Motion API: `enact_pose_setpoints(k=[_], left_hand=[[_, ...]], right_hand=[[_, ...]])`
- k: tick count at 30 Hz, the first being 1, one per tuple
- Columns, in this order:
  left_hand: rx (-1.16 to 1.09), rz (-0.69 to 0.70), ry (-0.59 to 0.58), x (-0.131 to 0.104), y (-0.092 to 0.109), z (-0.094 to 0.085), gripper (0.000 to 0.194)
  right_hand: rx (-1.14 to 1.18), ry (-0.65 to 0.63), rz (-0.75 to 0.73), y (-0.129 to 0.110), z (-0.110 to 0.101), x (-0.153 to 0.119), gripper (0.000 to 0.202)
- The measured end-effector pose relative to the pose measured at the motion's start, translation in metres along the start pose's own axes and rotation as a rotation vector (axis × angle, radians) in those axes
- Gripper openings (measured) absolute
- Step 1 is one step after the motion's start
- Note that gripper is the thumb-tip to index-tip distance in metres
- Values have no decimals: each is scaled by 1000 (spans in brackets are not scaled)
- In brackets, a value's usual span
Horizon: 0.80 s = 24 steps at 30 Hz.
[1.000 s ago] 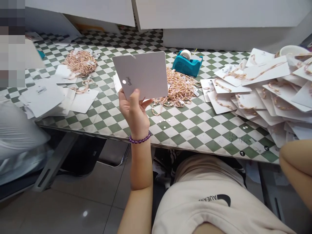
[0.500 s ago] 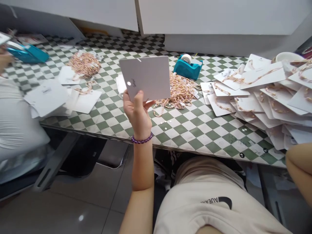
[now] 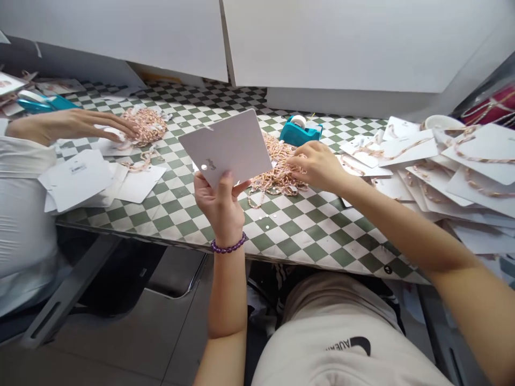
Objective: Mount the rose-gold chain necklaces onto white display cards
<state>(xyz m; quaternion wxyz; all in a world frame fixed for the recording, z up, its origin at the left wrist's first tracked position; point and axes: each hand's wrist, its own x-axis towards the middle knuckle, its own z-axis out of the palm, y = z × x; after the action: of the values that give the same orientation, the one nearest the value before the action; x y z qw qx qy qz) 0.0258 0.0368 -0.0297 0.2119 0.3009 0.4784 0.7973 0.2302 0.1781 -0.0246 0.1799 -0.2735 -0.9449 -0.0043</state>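
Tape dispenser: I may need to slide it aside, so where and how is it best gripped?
Probably by the long teal body of the tape dispenser, below the tape roll, pinched across its two long sides from above. It sits upright with its top exposed, while the beaded strands and the right hand crowd its near side.

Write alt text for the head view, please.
Left hand holds a white card; right hand is at a pile of beaded strands beside a tape dispenser on a checkered table. Another person's hand is at a second pile.
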Motion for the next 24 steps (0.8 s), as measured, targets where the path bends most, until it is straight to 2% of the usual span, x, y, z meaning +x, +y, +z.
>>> enact_pose_setpoints(k=[2, 5, 8, 12, 15, 17, 21, 24], left_hand=[[-33, -46, 14, 1, 3, 0, 31], [-96, -130, 20, 0, 8, 1, 32], [-118, -172, 1, -1, 11, 2, 30], [-82, -158, -22, -1, 11, 2, 29], [-91, -168, -36, 0, 11, 2, 33], [-111, -181, -37, 0, 12, 3, 33], [-158, -197, -39, 0, 13, 3, 33], [-171, -195, -42, 0, 13, 4, 34]], right_hand=[[-21, 14, -6, -5, 4, 8, 22], [75, 166, 50, -12, -3, 16, 25], [274, 314, 133, -15, -24, 23, 32], [675, 366, 351, -19, -60, 39, 29], [972, 464, 508, -27, -87, 54, 28], [1068, 510, 496, -33, -104, 62, 31], [1117, 537, 384, -47, -134, 70, 32], [1125, 537, 399, -58, -159, 73, 30]])
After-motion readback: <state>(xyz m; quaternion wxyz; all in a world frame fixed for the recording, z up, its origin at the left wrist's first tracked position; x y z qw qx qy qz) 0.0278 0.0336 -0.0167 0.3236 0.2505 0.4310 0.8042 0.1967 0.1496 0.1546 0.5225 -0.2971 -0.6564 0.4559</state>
